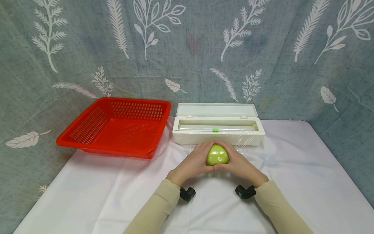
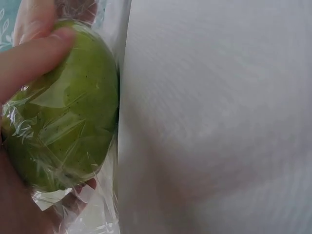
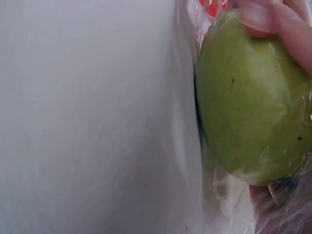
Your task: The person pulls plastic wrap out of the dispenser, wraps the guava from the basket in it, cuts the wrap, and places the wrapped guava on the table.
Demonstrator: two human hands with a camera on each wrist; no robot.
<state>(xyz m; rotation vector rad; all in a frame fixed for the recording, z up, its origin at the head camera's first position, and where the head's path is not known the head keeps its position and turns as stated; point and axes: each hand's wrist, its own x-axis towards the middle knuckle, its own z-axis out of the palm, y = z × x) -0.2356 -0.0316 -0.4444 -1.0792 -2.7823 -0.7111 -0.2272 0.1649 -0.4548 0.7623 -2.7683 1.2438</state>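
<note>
"Where's the left hand [image 1: 196, 160]?"
"Curved, just below the frame's middle, meeting the equally curved right hand [image 1: 239, 163]."
"And the forearms [image 1: 157, 208]?"
"Sleeved, slanting inward from the bottom edge."

- Fruit [image 1: 217, 155]: one piece, green, rounded oval, small dark specks on the skin, a dark patch at one end. Looks whole.
- Pose: held between left hand [image 1: 197, 159] and right hand [image 1: 235, 161], fingers curled round both sides. Low over the white tablecloth [image 1: 117, 195], just in front of the white box [image 1: 201, 139].
- Plastic wrap [image 2: 97, 207]: clear, shiny, creased. Lies against the fruit's skin, loose and bunched near the dark end. More of it runs up the box's front. Whether it's cut: can't tell.
</note>
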